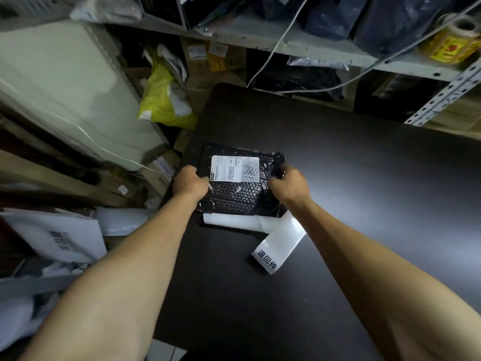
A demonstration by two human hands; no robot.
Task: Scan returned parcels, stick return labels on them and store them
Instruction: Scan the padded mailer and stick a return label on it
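**Return label at risk of misplacement**

Black bubble-wrap parcel (234,183) lies on the dark table (364,178). Left hand (191,182) and right hand (289,185) grip opposite edges. The return-label strip (279,242), partly beneath it, could crease or drag if the parcel shifts.

dark table (351,178) bare to the right, shelf (286,45) overhead – hanging cables (270,56), clutter left
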